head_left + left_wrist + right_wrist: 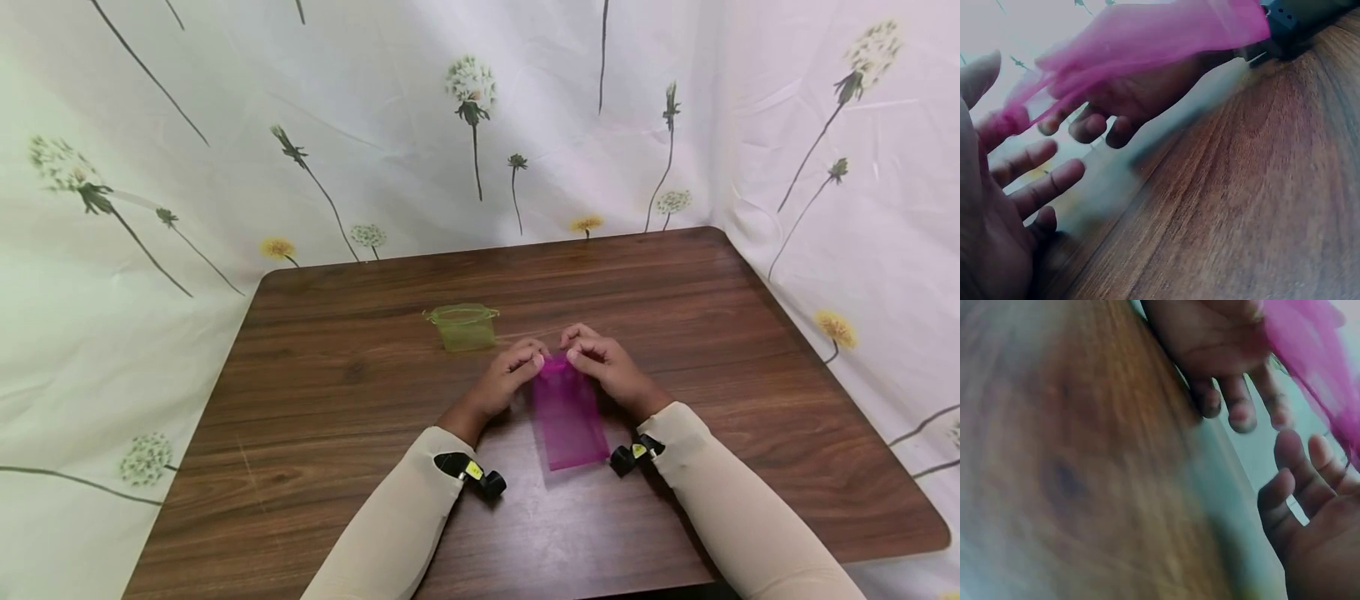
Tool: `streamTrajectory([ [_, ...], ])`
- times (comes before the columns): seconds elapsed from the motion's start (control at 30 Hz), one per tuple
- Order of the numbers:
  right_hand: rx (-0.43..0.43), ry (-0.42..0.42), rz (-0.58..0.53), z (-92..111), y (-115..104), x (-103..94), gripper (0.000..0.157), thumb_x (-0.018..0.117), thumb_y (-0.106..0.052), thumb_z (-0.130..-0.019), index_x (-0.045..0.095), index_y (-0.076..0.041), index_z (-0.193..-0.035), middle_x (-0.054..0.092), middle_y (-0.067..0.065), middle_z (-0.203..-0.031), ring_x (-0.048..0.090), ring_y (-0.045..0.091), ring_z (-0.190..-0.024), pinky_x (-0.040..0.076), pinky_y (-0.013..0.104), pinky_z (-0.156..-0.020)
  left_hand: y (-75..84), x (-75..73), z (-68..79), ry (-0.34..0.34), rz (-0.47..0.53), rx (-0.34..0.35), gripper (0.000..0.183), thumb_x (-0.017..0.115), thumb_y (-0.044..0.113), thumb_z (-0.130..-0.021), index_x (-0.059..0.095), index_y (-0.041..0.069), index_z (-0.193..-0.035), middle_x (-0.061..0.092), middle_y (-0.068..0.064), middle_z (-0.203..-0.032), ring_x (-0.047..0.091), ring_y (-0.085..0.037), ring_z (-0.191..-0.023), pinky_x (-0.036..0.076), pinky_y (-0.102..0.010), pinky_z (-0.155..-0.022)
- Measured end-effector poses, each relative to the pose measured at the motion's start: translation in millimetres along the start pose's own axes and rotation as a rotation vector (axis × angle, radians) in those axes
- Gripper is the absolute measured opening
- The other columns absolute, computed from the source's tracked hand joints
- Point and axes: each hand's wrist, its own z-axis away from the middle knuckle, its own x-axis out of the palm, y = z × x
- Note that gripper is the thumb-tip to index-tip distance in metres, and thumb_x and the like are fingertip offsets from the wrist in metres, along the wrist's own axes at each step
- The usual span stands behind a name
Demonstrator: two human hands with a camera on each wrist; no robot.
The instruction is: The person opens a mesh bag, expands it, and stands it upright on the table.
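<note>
Head camera sees me using both hands on a pink bag made of thin, see-through cloth. The bag is over the brown wood table, with its top end away from me and its bottom end nearer to me. My left hand is at the top left corner of the pink bag, and my thumb and pointing finger pinch the cloth there. My right hand is at the top right corner of the pink bag, and it pinches the cloth too. In the left wrist view, pink cloth covers the tip of one left finger, but I can't tell if that finger is inside the bag. My other left fingers are spread out below the pink bag. In the right wrist view, my free right fingers are a bit bent, just under the pink cloth.

A little green bag lies past the pink bag and to its left, with a string loop at each top corner. Two small black cameras sit at my wrists, one on each side of the pink bag. My sleeves are cream. Far behind the pink bag hangs a white cloth with flower pictures.
</note>
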Motion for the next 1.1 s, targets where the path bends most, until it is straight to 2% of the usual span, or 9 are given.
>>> streamTrajectory([
  [0.1, -0.020, 0.047, -0.038, 0.2, -1.3, -3.5, 0.037, 0.047, 0.003, -0.110, 0.056, 0.011, -0.075, 0.052, 0.028, -0.115, 0.052, 0.024, -0.112, 0.044, 0.025, -0.093, -1.1, -0.1, -0.7, 0.026, 0.010, -0.010, 0.033, 0.052, 0.009, -0.110, 0.061, -0.009, -0.084, 0.060, -0.027, -0.125, 0.054, -0.018, -0.119, 0.043, -0.028, -0.100],
  [0.2, -0.047, 0.054, -0.039, 0.1, -2.0, -4.9, 0.041, 0.045, 0.003, -0.110, 0.047, 0.012, -0.069, 0.052, 0.025, -0.110, 0.052, 0.029, -0.106, 0.044, 0.026, -0.090, -1.2, 1.3, -2.0, 0.042, 0.013, -0.016, 0.034, 0.054, 0.008, -0.110, 0.058, -0.010, -0.082, 0.059, -0.026, -0.124, 0.052, -0.017, -0.118, 0.043, -0.028, -0.100],
  [0.3, -0.063, 0.033, -0.039, -0.6, -2.7, -4.2, 0.042, 0.047, 0.004, -0.109, 0.042, 0.010, -0.068, 0.054, 0.020, -0.104, 0.054, 0.025, -0.101, 0.044, 0.026, -0.088, -0.5, 2.3, -2.4, 0.060, 0.001, -0.010, 0.030, 0.059, 0.006, -0.107, 0.060, -0.008, -0.081, 0.059, -0.024, -0.122, 0.053, -0.016, -0.117, 0.043, -0.028, -0.100],
  [0.5, -0.028, 0.036, -0.047, -0.8, -2.5, -3.3, 0.038, 0.053, 0.007, -0.107, 0.047, 0.007, -0.070, 0.054, 0.013, -0.081, 0.050, 0.022, -0.074, 0.043, 0.030, -0.068, 0.1, 2.8, -1.4, 0.063, -0.019, -0.004, 0.011, 0.069, 0.002, -0.101, 0.071, -0.006, -0.094, 0.066, -0.026, -0.121, 0.059, -0.014, -0.113, 0.048, -0.025, -0.096],
  [0.63, -0.005, 0.051, -0.008, -0.7, -2.1, -4.0, 0.033, 0.057, 0.006, -0.107, 0.055, 0.009, -0.074, 0.052, 0.013, -0.074, 0.047, 0.023, -0.067, 0.040, 0.029, -0.062, 0.8, 2.3, -0.9, 0.043, -0.024, -0.024, 0.013, 0.067, 0.002, -0.103, 0.073, -0.009, -0.100, 0.068, -0.027, -0.124, 0.060, -0.012, -0.114, 0.048, -0.022, -0.098],
  [0.73, -0.003, 0.051, -0.003, 0.5, -2.4, -5.8, 0.035, 0.057, 0.006, -0.106, 0.052, 0.008, -0.071, 0.047, 0.011, -0.069, 0.042, 0.026, -0.063, 0.037, 0.032, -0.058, 1.1, 2.5, -1.1, 0.055, 0.049, -0.038, 0.020, 0.060, 0.001, -0.105, 0.067, -0.016, -0.097, 0.062, -0.032, -0.128, 0.057, -0.014, -0.119, 0.046, -0.023, -0.101],
  [0.87, 0.016, 0.041, -0.015, 1.5, -4.8, -8.6, 0.044, 0.056, 0.005, -0.106, 0.040, 0.000, -0.065, 0.036, 0.005, -0.065, 0.033, 0.029, -0.059, 0.030, 0.037, -0.055, 0.8, 2.9, -2.3, 0.076, 0.115, -0.046, 0.025, 0.055, 0.001, -0.105, 0.060, -0.019, -0.091, 0.056, -0.036, -0.131, 0.052, -0.023, -0.125, 0.042, -0.029, -0.105],
  [0.97, 0.035, 0.018, -0.022, 1.4, -8.0, -8.4, 0.047, 0.055, 0.004, -0.107, 0.038, -0.003, -0.064, 0.036, -0.002, -0.064, 0.032, 0.023, -0.057, 0.029, 0.037, -0.053, 1.3, 3.1, -3.2, 0.071, 0.086, -0.054, 0.028, 0.055, 0.004, -0.105, 0.059, -0.016, -0.086, 0.055, -0.032, -0.132, 0.049, -0.029, -0.128, 0.039, -0.033, -0.107],
  [1.1, 0.044, -0.004, -0.041, 1.8, -9.3, -6.3, 0.046, 0.054, 0.004, -0.106, 0.037, -0.002, -0.064, 0.036, -0.005, -0.065, 0.033, 0.014, -0.057, 0.028, 0.035, -0.052, 0.9, 3.4, -3.5, 0.074, 0.052, -0.062, 0.028, 0.056, 0.006, -0.105, 0.060, -0.013, -0.085, 0.054, -0.030, -0.131, 0.049, -0.035, -0.129, 0.038, -0.033, -0.107],
])
